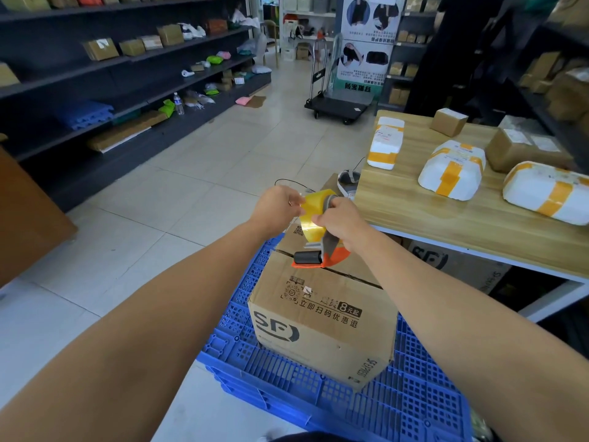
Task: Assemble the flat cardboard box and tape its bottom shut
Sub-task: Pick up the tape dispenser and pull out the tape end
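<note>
A brown cardboard box (322,317) with black SF printing stands folded up on a blue plastic pallet (318,390), its flaps closed on top with a seam across. Above the box I hold a tape dispenser (318,247) with a yellowish tape roll, a black roller and an orange blade guard. My right hand (341,223) grips the dispenser around the roll. My left hand (277,207) pinches the loose end of the tape (307,205) just left of the roll. The dispenser's roller hovers close over the box's top seam.
A wooden table (462,224) at the right carries several white parcels with orange tape and brown boxes. Dark shelves with parcels line the left wall. A black trolley (338,105) stands on the tiled floor ahead. More SF cardboard lies under the table.
</note>
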